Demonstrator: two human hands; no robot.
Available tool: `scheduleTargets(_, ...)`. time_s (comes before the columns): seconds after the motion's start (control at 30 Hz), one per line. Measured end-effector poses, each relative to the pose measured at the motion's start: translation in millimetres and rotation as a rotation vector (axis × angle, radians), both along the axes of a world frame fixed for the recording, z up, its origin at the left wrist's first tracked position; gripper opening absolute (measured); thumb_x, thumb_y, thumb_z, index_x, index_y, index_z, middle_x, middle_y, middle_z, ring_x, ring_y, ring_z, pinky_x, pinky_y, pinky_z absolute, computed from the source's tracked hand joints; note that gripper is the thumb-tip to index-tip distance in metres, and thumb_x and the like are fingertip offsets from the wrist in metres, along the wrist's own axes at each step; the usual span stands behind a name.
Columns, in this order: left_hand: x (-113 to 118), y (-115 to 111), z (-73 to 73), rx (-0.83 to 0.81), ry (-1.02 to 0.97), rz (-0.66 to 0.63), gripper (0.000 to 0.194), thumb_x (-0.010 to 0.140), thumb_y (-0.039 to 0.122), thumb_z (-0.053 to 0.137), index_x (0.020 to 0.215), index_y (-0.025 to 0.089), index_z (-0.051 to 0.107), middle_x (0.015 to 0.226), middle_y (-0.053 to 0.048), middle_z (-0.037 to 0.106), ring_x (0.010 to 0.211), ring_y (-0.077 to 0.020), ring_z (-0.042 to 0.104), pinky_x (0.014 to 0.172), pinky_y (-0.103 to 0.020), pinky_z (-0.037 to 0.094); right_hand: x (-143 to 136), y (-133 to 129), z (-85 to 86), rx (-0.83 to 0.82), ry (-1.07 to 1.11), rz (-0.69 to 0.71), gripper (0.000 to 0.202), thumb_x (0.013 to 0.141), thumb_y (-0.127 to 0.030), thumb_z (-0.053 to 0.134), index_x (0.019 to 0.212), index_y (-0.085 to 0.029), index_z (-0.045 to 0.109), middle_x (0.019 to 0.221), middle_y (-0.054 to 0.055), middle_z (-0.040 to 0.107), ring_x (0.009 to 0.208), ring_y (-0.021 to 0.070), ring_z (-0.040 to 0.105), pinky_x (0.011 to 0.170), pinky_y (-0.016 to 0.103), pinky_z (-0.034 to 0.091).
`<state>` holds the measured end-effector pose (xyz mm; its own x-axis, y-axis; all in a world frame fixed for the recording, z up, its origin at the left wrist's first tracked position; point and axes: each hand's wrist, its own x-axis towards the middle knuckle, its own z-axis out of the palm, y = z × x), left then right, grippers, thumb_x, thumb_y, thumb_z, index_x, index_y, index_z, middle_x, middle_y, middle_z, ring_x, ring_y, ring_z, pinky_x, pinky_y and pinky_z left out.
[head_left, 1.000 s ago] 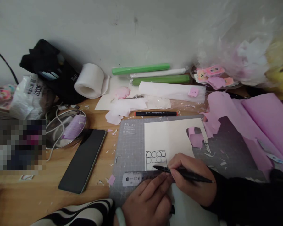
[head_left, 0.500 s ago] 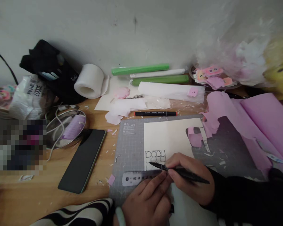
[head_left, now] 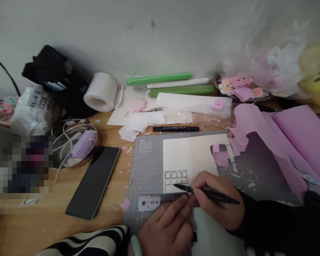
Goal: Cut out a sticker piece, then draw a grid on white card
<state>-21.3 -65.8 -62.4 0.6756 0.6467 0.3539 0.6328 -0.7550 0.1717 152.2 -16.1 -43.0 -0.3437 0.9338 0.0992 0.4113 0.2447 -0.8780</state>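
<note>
My right hand (head_left: 216, 197) pinches a black marker pen (head_left: 218, 196), its tip over a small drawn grid with rows of circles (head_left: 176, 175) on a cream sheet of paper (head_left: 189, 153). My left hand (head_left: 168, 227) presses a steel ruler (head_left: 152, 202) down along the grid's lower edge, with its fingers close together. A small black piece (head_left: 195, 236) shows beside the left palm; I cannot tell what it is. Under the paper and ruler lies a grey cutting mat (head_left: 146, 167).
Left of the mat lies a phone (head_left: 94, 181) near a metal bowl (head_left: 93, 156). Behind it stand a white roll (head_left: 101, 92) and another marker (head_left: 176, 129). Pink paper (head_left: 304, 138) and scissors (head_left: 313, 179) lie to the right. Paper scraps (head_left: 126, 203) are scattered about.
My right hand and the pen have shifted slightly to the right along the grid's bottom row. My left hand and the ruler stay in place.
</note>
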Motion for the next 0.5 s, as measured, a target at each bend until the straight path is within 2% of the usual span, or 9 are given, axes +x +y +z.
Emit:
scheduleTargets(0.33,0.2,4.2,2.0,0.026,-0.005,-0.010,0.016,0.082,0.017,0.046,0.071,0.018,0.058,0.114,-0.001,0.064,0.103,-0.0147,0.055,0.089,-0.024,0.040,1.0,-0.7,-1.8,0.018,0.029,0.059,0.013,0.076,-0.015,0.044,0.064,-0.019,0.046,0.057,-0.004,0.051,0.051,0.0080,0.046,0.050,0.021,0.036)
scheduleTargets(0.5,1.9,3.7,2.0,0.031,-0.014,-0.004,0.017,0.082,0.016,0.046,0.071,0.018,0.058,0.115,-0.001,0.063,0.103,-0.0149,0.054,0.089,-0.024,0.040,0.1,-1.7,-2.6,0.029,0.004,0.016,0.015,0.075,-0.015,0.043,0.061,-0.019,0.044,0.053,-0.004,0.050,0.049,0.0081,0.045,0.048,0.021,0.035)
